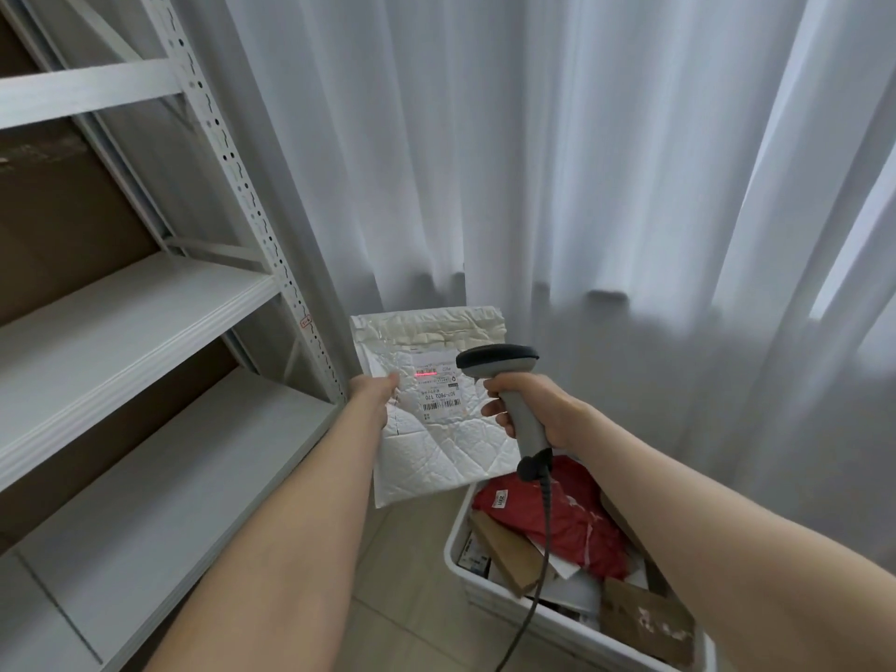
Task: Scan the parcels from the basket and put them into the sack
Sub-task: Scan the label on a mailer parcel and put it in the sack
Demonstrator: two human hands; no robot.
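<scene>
Near right, a basket (pixel 460 543) of parcels; just left of it the left hand (pixel 376 395) holds a white padded parcel (pixel 436 453) by its edge, the right hand (pixel 533 412) grips a scanner (pixel 499 363), whose red line (pixel 425 374) falls beyond the barcode (pixel 441 405) and may misread

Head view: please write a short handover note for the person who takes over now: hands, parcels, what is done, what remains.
Left hand holds the white padded parcel up by its left edge.
Right hand grips the scanner; its red line lies on the label.
Basket at lower right holds a red parcel and brown parcels. Sack is not in view.
Done: one parcel picked and under the beam; whether it read, cannot tell.
Left: sack this parcel, then scan the rest.
</scene>
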